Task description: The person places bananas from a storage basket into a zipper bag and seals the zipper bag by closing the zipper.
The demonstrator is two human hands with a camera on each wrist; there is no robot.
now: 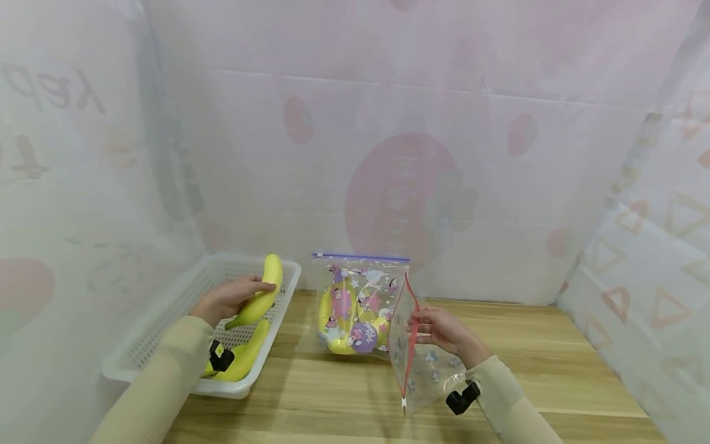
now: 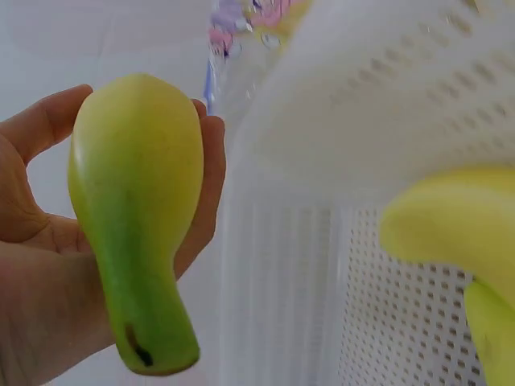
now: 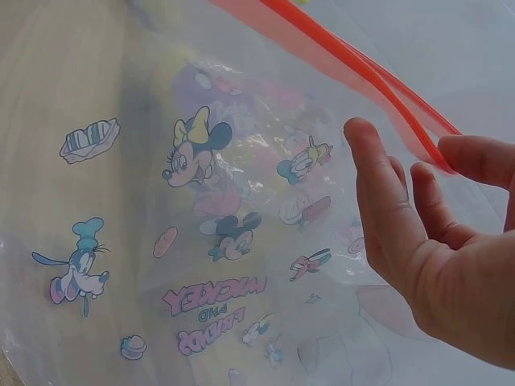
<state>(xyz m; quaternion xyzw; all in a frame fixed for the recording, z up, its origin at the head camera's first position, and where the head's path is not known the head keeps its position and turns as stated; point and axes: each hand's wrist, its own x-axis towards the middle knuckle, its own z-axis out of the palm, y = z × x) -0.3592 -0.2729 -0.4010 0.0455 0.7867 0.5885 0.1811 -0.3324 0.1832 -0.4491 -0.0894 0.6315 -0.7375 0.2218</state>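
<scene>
On the wooden surface (image 1: pixel 344 394), a white basket (image 1: pixel 166 320) sits far left with more bananas (image 1: pixel 244 357) in it. A filled, sealed bag (image 1: pixel 357 302) stands in the middle. To its right, the right hand (image 1: pixel 444 330) pinches the red-zipped rim of an empty bag (image 1: pixel 413 351), printed "Mickey and Friends". The left hand (image 1: pixel 227 299) grips a banana (image 1: pixel 261 290) over the basket. Loading seems underway; next, I'd guess, the mouth must be spread.
</scene>
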